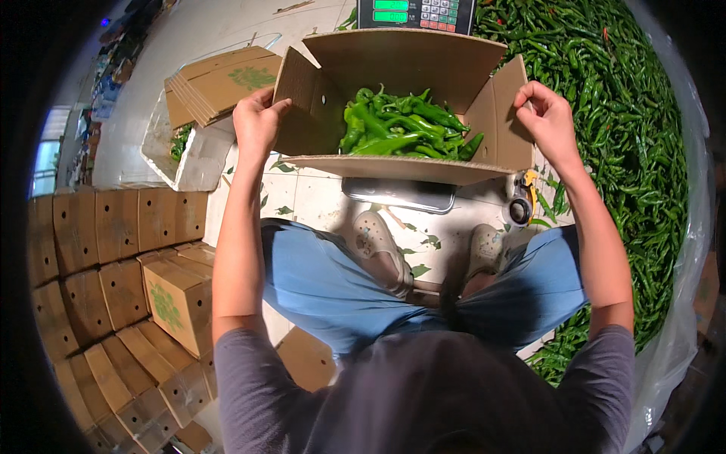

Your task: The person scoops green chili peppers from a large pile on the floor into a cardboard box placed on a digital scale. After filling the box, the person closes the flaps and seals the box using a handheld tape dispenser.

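Note:
An open cardboard box (397, 166) stands on a digital scale (397, 196) in front of me, its four flaps raised. Long green peppers (402, 127) lie in a heap inside it. My left hand (256, 122) pinches the edge of the left flap between thumb and fingers. At the opposite end, my right hand (547, 119) grips the edge of the right flap the same way. The scale's lit display and keypad (417, 14) show beyond the box's far flap.
A large heap of green peppers (635, 187) on plastic sheeting fills the right side. A tape dispenser (523, 198) lies near the box. Flattened cartons (227, 79) rest on a white foam box (198, 162) at left; closed cartons (122, 289) are stacked lower left. Leaves litter the floor.

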